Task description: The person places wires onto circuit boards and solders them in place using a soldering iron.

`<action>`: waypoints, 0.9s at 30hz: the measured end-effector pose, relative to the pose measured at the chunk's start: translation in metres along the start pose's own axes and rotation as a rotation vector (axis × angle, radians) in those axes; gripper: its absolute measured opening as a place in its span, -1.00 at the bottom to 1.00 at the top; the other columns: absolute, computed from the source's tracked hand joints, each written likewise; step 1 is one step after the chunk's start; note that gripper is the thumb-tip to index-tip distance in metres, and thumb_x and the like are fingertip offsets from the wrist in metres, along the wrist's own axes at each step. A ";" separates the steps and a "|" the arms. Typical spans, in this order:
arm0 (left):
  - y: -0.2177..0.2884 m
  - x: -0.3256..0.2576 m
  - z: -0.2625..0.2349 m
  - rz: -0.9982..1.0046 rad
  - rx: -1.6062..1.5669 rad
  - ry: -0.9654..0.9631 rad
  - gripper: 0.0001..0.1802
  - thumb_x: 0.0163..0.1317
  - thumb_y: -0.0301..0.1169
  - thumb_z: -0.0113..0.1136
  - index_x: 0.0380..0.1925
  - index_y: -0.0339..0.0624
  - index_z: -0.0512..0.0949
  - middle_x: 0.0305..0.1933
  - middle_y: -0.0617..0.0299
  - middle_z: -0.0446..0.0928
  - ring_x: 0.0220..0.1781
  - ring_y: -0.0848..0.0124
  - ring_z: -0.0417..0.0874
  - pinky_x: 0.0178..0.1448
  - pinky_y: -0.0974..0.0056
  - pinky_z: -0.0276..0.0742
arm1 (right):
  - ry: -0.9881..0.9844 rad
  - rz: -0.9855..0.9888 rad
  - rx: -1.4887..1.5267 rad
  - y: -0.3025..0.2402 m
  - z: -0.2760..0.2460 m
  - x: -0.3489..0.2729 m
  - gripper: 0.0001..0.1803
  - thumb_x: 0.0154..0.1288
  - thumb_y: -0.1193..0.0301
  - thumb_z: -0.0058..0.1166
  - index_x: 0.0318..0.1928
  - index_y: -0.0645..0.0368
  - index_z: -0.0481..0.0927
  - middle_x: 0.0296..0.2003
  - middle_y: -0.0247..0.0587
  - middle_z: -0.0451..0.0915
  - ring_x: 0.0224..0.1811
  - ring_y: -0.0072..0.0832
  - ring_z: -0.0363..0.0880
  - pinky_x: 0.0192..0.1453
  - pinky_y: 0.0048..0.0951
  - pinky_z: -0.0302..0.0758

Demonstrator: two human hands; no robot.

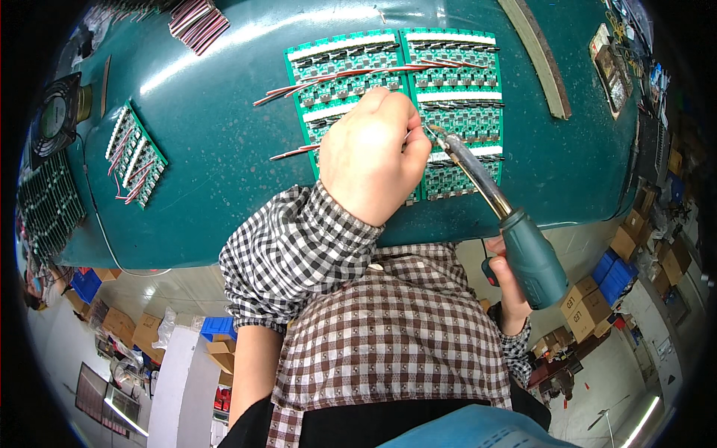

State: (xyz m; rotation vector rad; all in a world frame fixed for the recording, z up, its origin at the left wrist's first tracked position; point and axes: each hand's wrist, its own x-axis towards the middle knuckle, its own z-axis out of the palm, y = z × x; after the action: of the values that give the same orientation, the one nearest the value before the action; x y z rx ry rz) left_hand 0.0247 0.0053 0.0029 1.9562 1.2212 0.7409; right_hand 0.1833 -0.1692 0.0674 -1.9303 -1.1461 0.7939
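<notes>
Head view, surroundings: workshop floor with cardboard boxes (590, 306) and blue crates (614, 275) below a dark green worktop (216, 157); small fan (56, 113) at the left edge.
Worktop layout: two green circuit board panels (455, 82) side by side in the middle, laid flat, probably so every joint faces up; another smaller panel (134, 155) well apart to the left; bundle of red and white wires (198, 24) at the far edge.
Left hand (373, 157): curled shut over the middle of the panels, pinching something thin at the fingertips, likely a strand of solder or a wire end, too small to tell; red-white wire leads (336, 78) fan out to the left beneath it.
Right hand (508, 287): clenched around the teal handle of the soldering iron (515, 239), low, off the near edge of the worktop.
Iron, axis: long axis slanted, handle lower right, metal barrel upper left.
Iron, tip: points up-left onto the right-hand panel, just beside the left fingertips, apparently so both meet at one joint.
</notes>
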 end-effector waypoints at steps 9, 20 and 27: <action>-0.001 0.000 0.001 0.012 0.006 0.009 -0.89 -0.11 -0.59 0.20 -0.58 -0.21 0.45 -0.56 0.22 0.43 -0.59 0.35 0.46 -0.51 0.30 0.38 | 0.008 -0.057 -0.062 -0.002 0.002 0.004 -0.65 -0.06 0.34 0.40 -0.30 0.25 0.57 -0.46 -0.24 0.52 -0.44 -0.36 0.48 -0.33 -0.41 0.42; -0.001 -0.001 0.001 0.024 0.014 0.013 -0.87 -0.13 -0.59 0.20 -0.57 -0.20 0.43 -0.57 0.23 0.42 -0.57 0.34 0.46 -0.49 0.28 0.39 | 0.041 -0.014 -0.029 -0.003 0.004 0.002 -0.64 -0.07 0.34 0.42 -0.30 0.26 0.58 -0.45 -0.22 0.54 -0.44 -0.38 0.50 -0.34 -0.43 0.42; -0.002 -0.001 0.002 0.031 0.017 0.024 -0.87 -0.13 -0.60 0.20 -0.58 -0.20 0.43 -0.58 0.22 0.41 -0.58 0.34 0.46 -0.50 0.28 0.39 | 0.022 -0.004 -0.009 -0.001 -0.001 0.000 -0.62 -0.08 0.36 0.42 -0.26 0.31 0.61 -0.41 -0.20 0.59 -0.39 -0.43 0.56 -0.29 -0.48 0.46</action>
State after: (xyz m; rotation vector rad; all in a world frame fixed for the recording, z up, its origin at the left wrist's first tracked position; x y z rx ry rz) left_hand 0.0247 0.0046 0.0000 1.9891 1.2174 0.7738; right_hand 0.1840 -0.1688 0.0689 -1.9390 -1.1417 0.7644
